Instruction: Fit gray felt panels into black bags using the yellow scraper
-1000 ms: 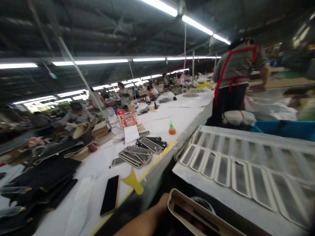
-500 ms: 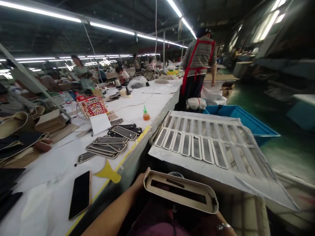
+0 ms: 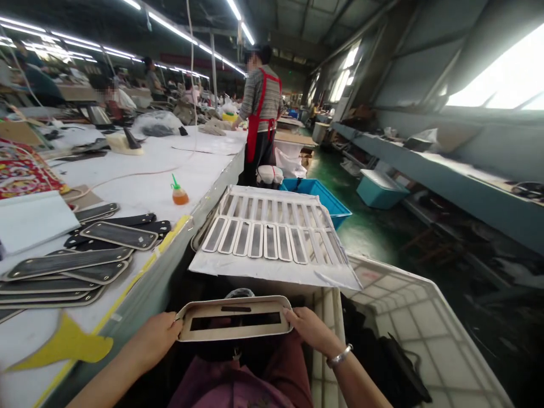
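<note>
In front of my lap I hold a long, rounded cream bag piece (image 3: 263,306) with a dark slot cut along its middle. My left hand (image 3: 158,335) grips its left end, thumb near the rim. The right end is pinched by my right hand (image 3: 314,330), above a silver bracelet on that wrist. Just beyond it, a pale board (image 3: 272,271) carries a row of grey oblong panels with cream edging (image 3: 243,239). On the table to my left lie several dark oblong panels with cream edges (image 3: 119,234) in an overlapping pile.
The white table (image 3: 204,164) bears a yellow star-like piece (image 3: 68,343), a small bottle of orange liquid (image 3: 180,196) and a patterned red bag (image 3: 25,170). A white crate (image 3: 408,294) with black items stands at right. Ahead are a blue bin (image 3: 327,198) and a person in a red apron (image 3: 264,107).
My view has swung to the right. The bag piece has come level, and both hands now show at its ends. The person in the red apron has turned toward the table.
</note>
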{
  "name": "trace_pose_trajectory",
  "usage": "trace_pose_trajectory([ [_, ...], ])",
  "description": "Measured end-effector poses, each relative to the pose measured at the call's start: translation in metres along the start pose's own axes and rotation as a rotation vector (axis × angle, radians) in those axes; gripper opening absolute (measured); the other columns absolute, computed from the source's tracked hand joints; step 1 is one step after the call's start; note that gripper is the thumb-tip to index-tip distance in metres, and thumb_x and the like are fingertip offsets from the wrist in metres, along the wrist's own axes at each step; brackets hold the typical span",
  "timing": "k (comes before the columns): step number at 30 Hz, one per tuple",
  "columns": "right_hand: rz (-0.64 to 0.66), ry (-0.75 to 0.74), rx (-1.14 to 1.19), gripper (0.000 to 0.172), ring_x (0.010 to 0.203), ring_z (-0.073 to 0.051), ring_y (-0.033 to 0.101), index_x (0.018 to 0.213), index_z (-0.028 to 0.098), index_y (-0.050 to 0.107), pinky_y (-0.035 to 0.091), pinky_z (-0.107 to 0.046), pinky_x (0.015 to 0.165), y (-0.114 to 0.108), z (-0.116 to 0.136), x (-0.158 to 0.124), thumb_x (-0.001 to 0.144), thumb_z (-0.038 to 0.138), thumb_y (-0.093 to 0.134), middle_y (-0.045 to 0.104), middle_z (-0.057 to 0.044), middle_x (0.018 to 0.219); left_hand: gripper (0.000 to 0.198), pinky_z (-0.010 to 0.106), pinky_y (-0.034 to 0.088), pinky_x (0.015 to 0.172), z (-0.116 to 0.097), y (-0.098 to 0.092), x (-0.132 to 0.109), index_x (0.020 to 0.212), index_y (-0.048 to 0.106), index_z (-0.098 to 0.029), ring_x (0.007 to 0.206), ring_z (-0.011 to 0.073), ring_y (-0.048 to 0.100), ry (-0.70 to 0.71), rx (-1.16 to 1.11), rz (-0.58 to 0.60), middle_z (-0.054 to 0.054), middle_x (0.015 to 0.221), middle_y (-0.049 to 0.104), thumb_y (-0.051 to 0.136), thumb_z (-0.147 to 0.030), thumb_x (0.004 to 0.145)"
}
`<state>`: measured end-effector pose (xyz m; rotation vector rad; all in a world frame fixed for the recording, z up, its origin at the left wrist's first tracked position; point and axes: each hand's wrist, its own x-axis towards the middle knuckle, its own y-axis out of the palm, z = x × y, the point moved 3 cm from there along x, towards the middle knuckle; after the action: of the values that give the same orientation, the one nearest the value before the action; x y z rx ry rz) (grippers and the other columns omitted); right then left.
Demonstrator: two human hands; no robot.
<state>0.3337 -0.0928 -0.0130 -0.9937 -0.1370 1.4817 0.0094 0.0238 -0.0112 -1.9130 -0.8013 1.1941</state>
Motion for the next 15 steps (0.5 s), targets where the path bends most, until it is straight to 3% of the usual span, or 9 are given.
trace_pose_trajectory([
  [5,-0.093,-0.091,-0.443,0.033,0.087,-0.028,0.063,0.077,0.006,0.065,0.044,-0.036,0.076,-0.002,0.023,0.0,0.086,0.02,0.036,0.066,-0.022,0.086,0.035,0.032,0.039,0.068,0.001,-0.002,0.003,0.074,0.061,-0.013,0.084,0.0257,0.062,-0.049,0.127,0.003,0.016,0.085,0.067,0.029,-0.022,0.084],
  [10,-0.07,-0.192,-0.66,0.027,0.078,-0.029,0.065,0.076,0.005,0.065,0.046,-0.036,0.07,0.002,0.032,0.002,0.082,0.01,0.039,0.067,-0.022,0.078,0.036,0.029,0.041,0.07,-0.004,-0.008,0.0,0.079,0.066,-0.013,0.087,0.0233,0.063,-0.075,0.137,-0.025,0.015,0.089,0.068,0.031,-0.023,0.083],
  [15,-0.059,-0.246,-0.695,0.026,0.072,-0.027,0.066,0.074,0.008,0.065,0.046,-0.031,0.061,0.003,0.03,0.005,0.08,0.006,0.039,0.067,-0.019,0.075,0.039,0.033,0.043,0.074,-0.007,-0.014,-0.007,0.084,0.067,-0.011,0.089,0.0268,0.063,-0.107,0.152,-0.065,0.017,0.092,0.068,0.031,-0.025,0.084],
])
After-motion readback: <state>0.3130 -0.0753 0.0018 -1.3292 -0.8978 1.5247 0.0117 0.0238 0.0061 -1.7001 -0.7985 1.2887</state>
